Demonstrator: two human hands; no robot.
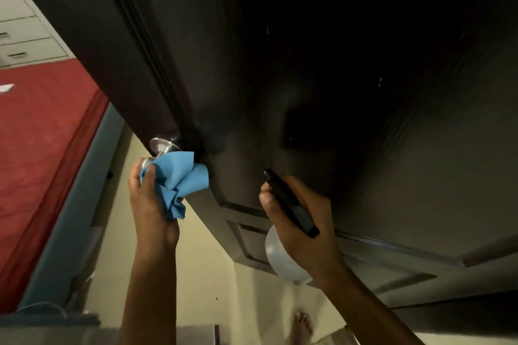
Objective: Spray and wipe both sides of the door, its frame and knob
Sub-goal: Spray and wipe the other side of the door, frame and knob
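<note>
Up close, one dark door (308, 64) fills the view, its one silver knob (161, 145) at the left edge. Left hand (151, 199) grips one blue cloth (179, 179) against the knob; right hand (297, 221) holds one spray bottle (283, 258). No legible writing.

- We see a pale cream floor (201, 274) running under the dark door.
- On it stands a bare foot (301, 326), toes pointing up the frame, near the bottom edge.
- To the left lies a red bed cover (42, 134) on a grey-blue base (70, 227).
- A small white scrap (6, 87) rests on the red cover.
- A grey cloth bundle (50, 315) lies at the bottom left.
</note>
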